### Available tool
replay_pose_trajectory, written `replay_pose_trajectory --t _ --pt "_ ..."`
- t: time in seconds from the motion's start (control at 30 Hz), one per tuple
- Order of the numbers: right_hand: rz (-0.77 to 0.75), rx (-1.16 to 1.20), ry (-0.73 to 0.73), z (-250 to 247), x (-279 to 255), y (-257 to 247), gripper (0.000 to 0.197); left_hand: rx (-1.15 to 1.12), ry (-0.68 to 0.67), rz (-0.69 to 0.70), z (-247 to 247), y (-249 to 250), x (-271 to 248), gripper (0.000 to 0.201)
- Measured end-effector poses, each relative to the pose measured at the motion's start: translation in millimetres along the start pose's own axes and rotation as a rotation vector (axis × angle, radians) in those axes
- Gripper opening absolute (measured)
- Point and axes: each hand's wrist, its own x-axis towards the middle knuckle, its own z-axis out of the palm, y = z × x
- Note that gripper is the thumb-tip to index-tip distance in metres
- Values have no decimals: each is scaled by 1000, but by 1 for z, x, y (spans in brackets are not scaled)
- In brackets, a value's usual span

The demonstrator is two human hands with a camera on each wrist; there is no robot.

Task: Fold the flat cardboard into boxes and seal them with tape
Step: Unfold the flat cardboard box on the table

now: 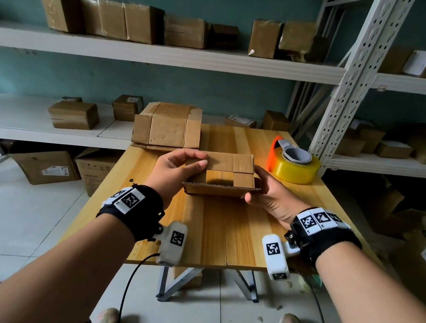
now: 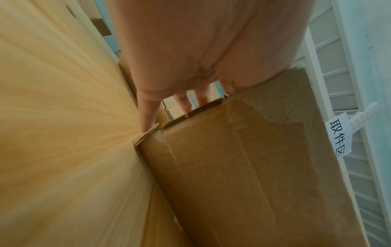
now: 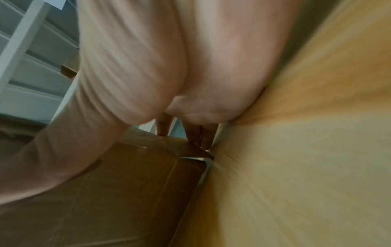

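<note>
Both hands hold a half-formed box (image 1: 221, 173) upright on the table (image 1: 227, 228), probably to square it before the flaps close: the left hand (image 1: 178, 170) curls its fingers and thumb round the left end, and the right hand (image 1: 268, 193) grips the right end, thumb on the near edge. A tape roll (image 1: 293, 161) sits just right, and flat cardboard (image 1: 167, 127) lies behind, neither blocking the fold.

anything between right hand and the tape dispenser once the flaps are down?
Nothing visible. The tape dispenser stands on the table just beyond the right hand, bare wood between. That hand and the left hand grip the box.
</note>
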Motion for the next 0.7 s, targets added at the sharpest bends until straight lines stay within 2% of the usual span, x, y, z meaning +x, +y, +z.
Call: replay_pose_trajectory --t 0.13,0.2,0.4,0.5,0.6,0.7 --pt "42 -107 -11 -3 2 2 129 16 19 2 0 0 -1 13" --pt "33 -49 20 -1 3 4 123 30 26 4 0 0 -1 12" --pt "48 85 112 1 5 5 123 -7 47 -13 2 2 -3 25" --pt "72 79 165 5 3 4 109 21 67 -41 4 5 -4 23" --pt "121 86 243 7 6 3 82 24 86 -86 6 11 -4 26" --pt "176 198 324 8 9 -1 66 24 48 -91 6 15 -6 33"
